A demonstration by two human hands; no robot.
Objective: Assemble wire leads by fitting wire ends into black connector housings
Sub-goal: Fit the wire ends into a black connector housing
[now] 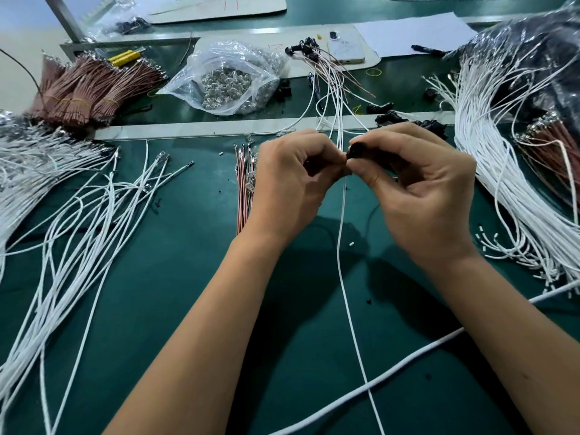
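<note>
One lead was mid-assembly: your right hand (417,186) pinched a black connector housing (356,151) at frame centre, your left hand (292,180) pinched closed against it, apparently feeding the white wire (340,240) that trailed toward 6 o'clock. Seating wasn't visible, so I couldn't tell if it had clicked in. Finished leads (317,62) lay at 12 o'clock, only a handful. Loose white wires (88,215) at 9 o'clock and a big bundle (489,158) at 3 o'clock on the worktop (175,309) suggested most work remained.
</note>
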